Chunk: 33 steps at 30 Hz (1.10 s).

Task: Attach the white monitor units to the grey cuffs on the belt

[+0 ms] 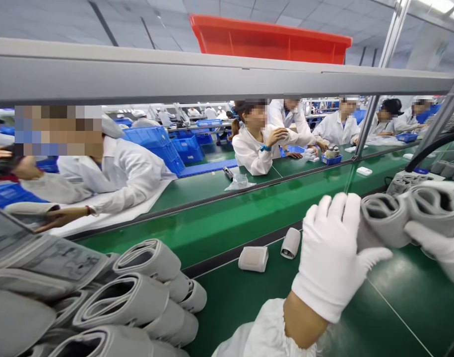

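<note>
My left hand [331, 253], in a white glove, is spread with the fingers up and the thumb pointing right, beside a rolled grey cuff [385, 218]. At the right edge my right hand [437, 243], also gloved, is wrapped round another rolled grey cuff [435, 206], its thumb across the lower front. The two cuffs touch each other above the green table [390, 297]. Left of my left hand lie two small grey rolls, one [253, 259] flat and one [291, 243] tilted.
Many rolled grey cuffs [126, 300] are stacked at the lower left. A green conveyor [197, 218] runs behind the table. Overhead, a red bin [267, 42] sits on a metal shelf [212, 79]. Several people in white coats work across the line. More rolls [400, 184] stand at the right.
</note>
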Available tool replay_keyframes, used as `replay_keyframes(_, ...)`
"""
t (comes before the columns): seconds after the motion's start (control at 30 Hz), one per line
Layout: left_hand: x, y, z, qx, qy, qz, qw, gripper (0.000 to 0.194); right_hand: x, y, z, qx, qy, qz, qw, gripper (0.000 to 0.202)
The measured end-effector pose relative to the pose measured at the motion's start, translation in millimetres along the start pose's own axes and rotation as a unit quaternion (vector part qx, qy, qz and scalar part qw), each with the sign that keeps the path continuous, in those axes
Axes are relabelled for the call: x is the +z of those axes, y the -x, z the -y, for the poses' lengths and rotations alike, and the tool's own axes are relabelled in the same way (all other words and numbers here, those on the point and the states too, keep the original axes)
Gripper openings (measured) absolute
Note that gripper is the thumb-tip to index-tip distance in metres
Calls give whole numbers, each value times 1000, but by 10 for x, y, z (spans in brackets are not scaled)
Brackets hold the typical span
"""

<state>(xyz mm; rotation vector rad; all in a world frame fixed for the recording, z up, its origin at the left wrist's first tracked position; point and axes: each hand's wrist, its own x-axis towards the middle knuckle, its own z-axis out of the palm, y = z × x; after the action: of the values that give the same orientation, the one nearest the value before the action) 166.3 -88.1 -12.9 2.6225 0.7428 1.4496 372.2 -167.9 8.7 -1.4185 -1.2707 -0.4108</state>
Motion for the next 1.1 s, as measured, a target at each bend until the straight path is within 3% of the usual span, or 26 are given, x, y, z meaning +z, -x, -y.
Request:
replay_keyframes(0.1,-197,-100,19,-114,99,137,979,86,404,286,52,48,-120,-1,992,60)
replay_keyframes(0.13,-225,-104,60,-156,136,169,964,76,558,372,42,91,-188,6,978,56)
replay_keyframes(0.2,-259,-101,161,-215,201,202,934,52,829,475,-26,206,-330,65,919,43)
replay_keyframes(0.3,-294,-131,301,-257,225,141,929,22,1045,471,-233,331,-465,151,807,38)
replay_keyframes(0.37,-314,-177,374,-271,218,95,933,15,1071,443,-386,350,-492,149,783,42)
replay_keyframes(0.43,-323,-215,428,-288,221,92,927,14,1066,464,-486,353,-477,112,797,44)
replay_keyframes(0.5,-313,-221,456,-308,230,138,913,18,1077,540,-508,347,-429,74,831,41)
replay_keyframes(0.63,-241,-140,441,-309,214,256,891,43,1120,712,-400,251,-357,108,893,48)
replay_keyframes(0.73,-184,-86,428,-296,195,295,887,61,1083,758,-327,163,-305,118,931,62)
replay_keyframes(0.87,-131,-84,416,-272,162,321,892,48,1012,787,-302,93,-222,86,967,63)
replay_keyframes(0.97,-84,-89,357,-284,236,314,875,31,1045,839,-290,182,-288,77,937,60)
replay_keyframes(1.1,-41,-79,235,-302,325,273,854,20,1133,819,-293,369,-442,60,815,47)
